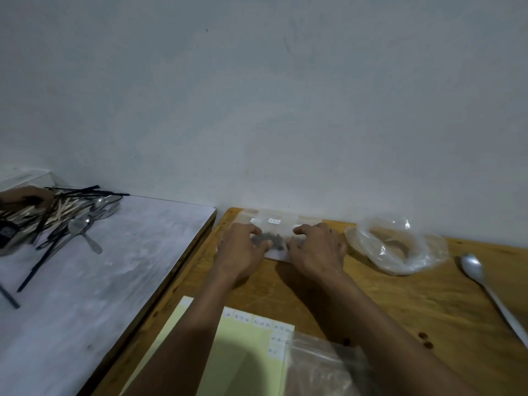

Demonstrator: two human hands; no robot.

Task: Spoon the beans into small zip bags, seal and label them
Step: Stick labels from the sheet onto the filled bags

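Zip bag (271, 238): small, clear, dark beans (268, 240) inside; lies flat at the far edge of the wooden desk (328, 292), against the wall, long axis left to right. Left hand (243, 250) and right hand (315, 251): apart, fingers curled, pinching the bag's two ends. Larger plastic bag (397, 247) and spoon (491, 290): to the right. Label sheet (245, 352): near edge. Bare wood lies between.

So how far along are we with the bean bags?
Done: at least one small bag by the wall carries a label. In hand: both the left hand and right hand press on a filled zip bag. Left: the label sheet holds several labels, and the spoon lies idle beside the bulk bag.
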